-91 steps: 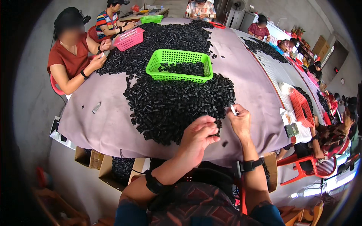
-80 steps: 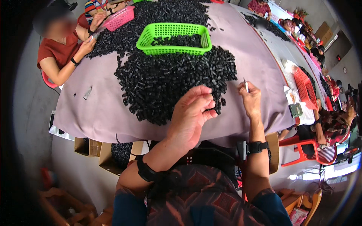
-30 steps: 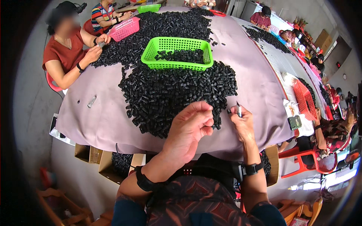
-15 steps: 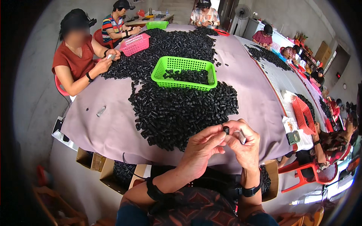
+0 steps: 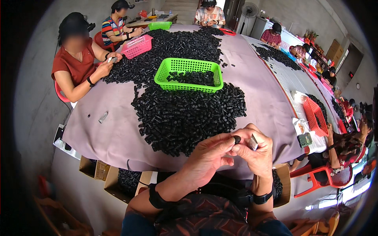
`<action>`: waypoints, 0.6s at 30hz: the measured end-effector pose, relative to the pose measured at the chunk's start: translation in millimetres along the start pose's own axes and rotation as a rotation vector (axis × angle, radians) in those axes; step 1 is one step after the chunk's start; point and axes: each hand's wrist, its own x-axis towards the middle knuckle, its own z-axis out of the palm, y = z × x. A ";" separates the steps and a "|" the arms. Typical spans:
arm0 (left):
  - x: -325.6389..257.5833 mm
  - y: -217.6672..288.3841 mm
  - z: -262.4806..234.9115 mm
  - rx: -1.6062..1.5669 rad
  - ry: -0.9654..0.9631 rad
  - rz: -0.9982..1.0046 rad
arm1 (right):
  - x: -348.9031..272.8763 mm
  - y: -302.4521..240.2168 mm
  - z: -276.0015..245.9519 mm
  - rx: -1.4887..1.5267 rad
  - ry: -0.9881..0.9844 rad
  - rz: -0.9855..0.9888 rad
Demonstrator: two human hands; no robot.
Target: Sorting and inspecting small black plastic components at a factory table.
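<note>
Over the near edge of the table, my left hand (image 5: 202, 159) pinches a small black cylindrical part (image 5: 236, 139) between thumb and fingertips. My right hand (image 5: 258, 157) is closed around a small flat pale-grey blade-like tool (image 5: 253, 142), and its thumb is right beside the black part. Both hands are close together, fingertips nearly meeting. Just beyond them lies a large pile of similar black parts (image 5: 185, 118). At the pile's far side stands a green plastic basket (image 5: 189, 87) with more black parts in it.
A pink basket (image 5: 136, 48) stands by a co-worker in red (image 5: 76, 65) at the left. A small pale object (image 5: 103, 117) lies on the cloth. To the right are a red basket (image 5: 315, 116) and a phone (image 5: 304, 140). Cardboard boxes (image 5: 112, 183) sit under the table edge.
The black part has turned between my fingertips and now shows a rounder end. Both hands stay in nearly the same place. The whole view has shifted slightly.
</note>
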 end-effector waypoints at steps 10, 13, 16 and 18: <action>-2.4 -7.2 1.6 0.012 0.022 0.056 | -4.9 3.0 -2.4 0.211 0.060 0.105; -2.3 -7.6 2.6 -0.003 0.036 0.061 | -5.0 2.7 -3.6 0.324 0.046 0.182; -1.5 -7.0 1.6 -0.034 0.031 0.068 | -3.9 -3.7 -0.7 0.324 0.009 0.175; -1.5 -6.8 0.7 -0.052 0.022 0.072 | -3.2 -4.0 1.3 0.278 -0.022 0.157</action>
